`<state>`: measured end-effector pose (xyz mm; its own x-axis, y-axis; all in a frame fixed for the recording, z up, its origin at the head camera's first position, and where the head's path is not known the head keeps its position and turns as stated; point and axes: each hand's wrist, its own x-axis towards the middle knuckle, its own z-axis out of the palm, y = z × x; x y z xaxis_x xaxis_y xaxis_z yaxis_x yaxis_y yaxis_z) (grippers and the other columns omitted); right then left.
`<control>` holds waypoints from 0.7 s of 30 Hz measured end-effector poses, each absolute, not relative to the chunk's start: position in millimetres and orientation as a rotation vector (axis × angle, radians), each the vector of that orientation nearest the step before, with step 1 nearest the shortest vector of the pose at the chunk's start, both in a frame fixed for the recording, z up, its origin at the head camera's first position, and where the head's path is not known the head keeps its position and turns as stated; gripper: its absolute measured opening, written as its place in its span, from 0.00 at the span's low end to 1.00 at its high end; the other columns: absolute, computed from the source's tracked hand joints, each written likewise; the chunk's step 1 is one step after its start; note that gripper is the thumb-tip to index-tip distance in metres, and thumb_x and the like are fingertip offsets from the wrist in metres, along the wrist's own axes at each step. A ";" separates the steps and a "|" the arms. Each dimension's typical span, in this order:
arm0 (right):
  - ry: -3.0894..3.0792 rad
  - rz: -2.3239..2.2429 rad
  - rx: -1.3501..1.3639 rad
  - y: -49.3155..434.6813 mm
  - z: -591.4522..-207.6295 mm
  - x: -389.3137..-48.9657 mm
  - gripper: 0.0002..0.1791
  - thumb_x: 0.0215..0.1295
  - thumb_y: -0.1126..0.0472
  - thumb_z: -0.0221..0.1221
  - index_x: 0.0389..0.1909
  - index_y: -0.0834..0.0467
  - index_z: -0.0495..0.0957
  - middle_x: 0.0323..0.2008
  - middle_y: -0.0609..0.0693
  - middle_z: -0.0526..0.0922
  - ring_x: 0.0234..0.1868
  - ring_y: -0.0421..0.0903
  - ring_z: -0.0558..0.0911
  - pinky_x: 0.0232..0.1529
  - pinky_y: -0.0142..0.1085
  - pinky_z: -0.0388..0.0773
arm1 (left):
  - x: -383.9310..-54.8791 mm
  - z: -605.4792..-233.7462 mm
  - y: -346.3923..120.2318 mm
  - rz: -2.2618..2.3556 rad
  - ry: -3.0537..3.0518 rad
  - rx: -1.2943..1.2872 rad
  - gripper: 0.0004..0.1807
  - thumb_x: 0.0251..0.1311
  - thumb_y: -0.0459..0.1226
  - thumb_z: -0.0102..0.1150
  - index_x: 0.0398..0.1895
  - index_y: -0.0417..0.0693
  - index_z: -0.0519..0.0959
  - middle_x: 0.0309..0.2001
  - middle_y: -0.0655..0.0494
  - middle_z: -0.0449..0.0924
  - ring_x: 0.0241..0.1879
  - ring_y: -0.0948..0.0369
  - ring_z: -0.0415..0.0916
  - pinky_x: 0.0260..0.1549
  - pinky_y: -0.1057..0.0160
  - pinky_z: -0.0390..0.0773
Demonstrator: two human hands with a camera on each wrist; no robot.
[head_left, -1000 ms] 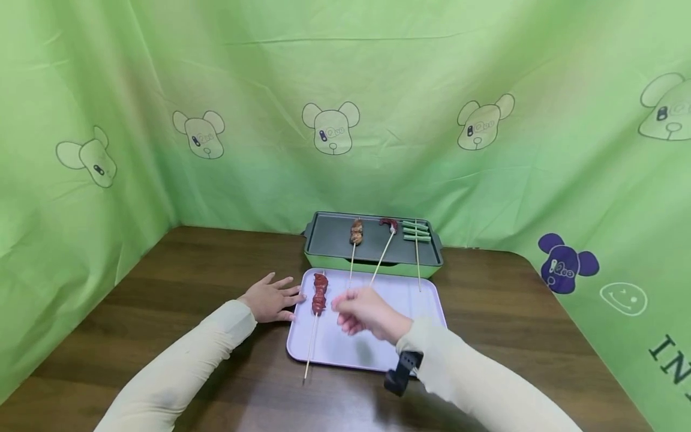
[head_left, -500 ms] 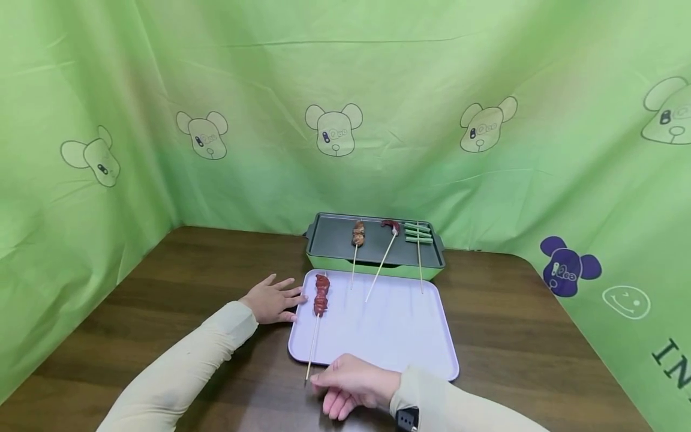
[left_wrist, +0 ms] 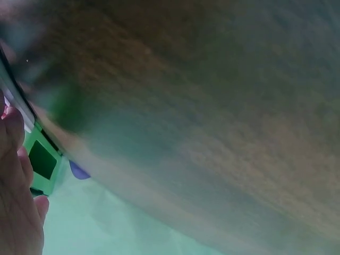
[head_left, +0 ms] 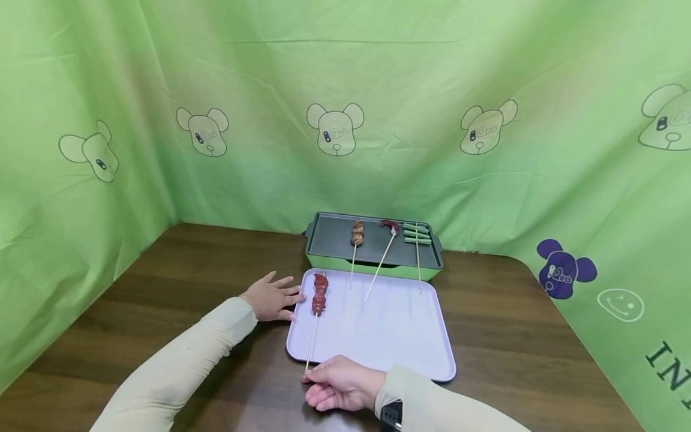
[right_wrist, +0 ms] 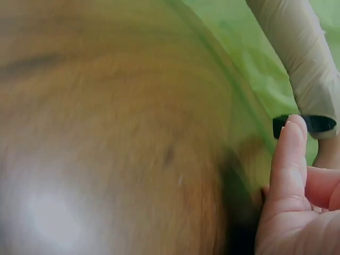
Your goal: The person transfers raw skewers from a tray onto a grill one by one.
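A skewer of red meat [head_left: 320, 294] lies along the left side of the lilac tray [head_left: 388, 336], its bare stick reaching past the front rim. At that stick's near end, my right hand [head_left: 345, 384] pinches it between thumb and fingers. My left hand [head_left: 272, 298] is spread flat, its fingertips on the tray's left rim. In the left wrist view, part of the left hand [left_wrist: 18, 180] shows at the left edge. The right wrist view has the fingers [right_wrist: 289, 164] of the right hand at lower right; the stick is hidden there.
Behind the tray stands a green grill [head_left: 372, 267] with a dark plate. On it lie a browned meat skewer [head_left: 357, 233], a dark red curled piece on a stick [head_left: 391, 228] and a green vegetable skewer [head_left: 417, 234]; their sticks overhang the tray. A green curtain [head_left: 270, 180] surrounds the wooden table [head_left: 216, 252].
My right hand has come down from above the tray to its front side and now pinches the red meat skewer's stick end. The left hand stays at the rim.
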<state>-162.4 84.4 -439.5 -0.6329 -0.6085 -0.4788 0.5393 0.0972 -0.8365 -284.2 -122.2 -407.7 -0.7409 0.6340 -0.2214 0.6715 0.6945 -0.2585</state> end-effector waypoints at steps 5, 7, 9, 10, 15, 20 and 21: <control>1.549 -1.716 -0.058 71.7 -439.8 -160.3 0.09 0.72 0.64 0.49 0.41 0.66 0.75 0.16 0.45 0.79 0.18 0.32 0.79 0.22 0.22 0.76 | -284.5 -408.1 -122.9 -0.482 2.785 1.092 0.32 0.67 0.60 0.39 0.71 0.59 0.65 0.71 0.59 0.61 0.72 0.53 0.51 0.66 0.43 0.52; 1.605 -1.737 -0.032 66.8 -437.7 -159.0 0.09 0.72 0.64 0.50 0.39 0.66 0.76 0.16 0.45 0.78 0.17 0.32 0.78 0.21 0.22 0.75 | -285.0 -408.8 -123.0 -0.486 2.792 1.098 0.32 0.67 0.60 0.40 0.70 0.60 0.65 0.71 0.59 0.61 0.72 0.54 0.51 0.66 0.44 0.51; 1.633 -1.763 -0.008 64.6 -436.4 -159.1 0.08 0.71 0.66 0.50 0.36 0.65 0.77 0.16 0.45 0.78 0.16 0.33 0.78 0.20 0.22 0.75 | -285.5 -410.1 -123.0 -0.490 2.794 1.103 0.32 0.67 0.60 0.40 0.71 0.61 0.65 0.71 0.60 0.60 0.72 0.54 0.50 0.66 0.44 0.51; 1.645 -1.777 0.000 64.3 -435.7 -159.2 0.08 0.70 0.67 0.50 0.35 0.64 0.77 0.16 0.45 0.78 0.17 0.33 0.78 0.20 0.22 0.75 | -285.7 -410.6 -123.2 -0.492 2.794 1.107 0.32 0.67 0.60 0.40 0.71 0.61 0.65 0.71 0.60 0.61 0.72 0.54 0.50 0.66 0.44 0.51; 1.679 -1.811 -0.012 70.1 -433.5 -161.8 0.06 0.65 0.71 0.52 0.36 0.65 0.78 0.19 0.47 0.80 0.20 0.34 0.80 0.23 0.24 0.77 | -286.8 -412.3 -124.5 -0.497 2.803 1.134 0.32 0.67 0.60 0.40 0.70 0.60 0.66 0.70 0.60 0.62 0.72 0.54 0.51 0.66 0.44 0.52; 1.694 -1.882 -0.008 76.3 -428.3 -167.5 0.10 0.60 0.75 0.54 0.43 0.69 0.76 0.21 0.47 0.81 0.22 0.36 0.81 0.26 0.25 0.78 | -288.3 -413.9 -126.1 -0.507 2.814 1.134 0.32 0.66 0.61 0.40 0.70 0.61 0.66 0.70 0.60 0.62 0.72 0.54 0.52 0.66 0.45 0.52; 1.692 -1.899 -0.004 76.5 -427.5 -168.8 0.12 0.59 0.75 0.54 0.44 0.70 0.75 0.21 0.47 0.81 0.22 0.36 0.81 0.26 0.25 0.78 | -288.0 -413.5 -126.4 -0.503 2.813 1.131 0.32 0.66 0.61 0.40 0.70 0.61 0.66 0.70 0.60 0.62 0.72 0.54 0.52 0.66 0.45 0.52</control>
<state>-168.8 76.5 -427.5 -0.8263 -0.4224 -0.3726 0.4185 -0.0177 -0.9080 -288.0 -126.4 -413.5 -0.7273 0.6616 -0.1828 0.6839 0.6761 -0.2741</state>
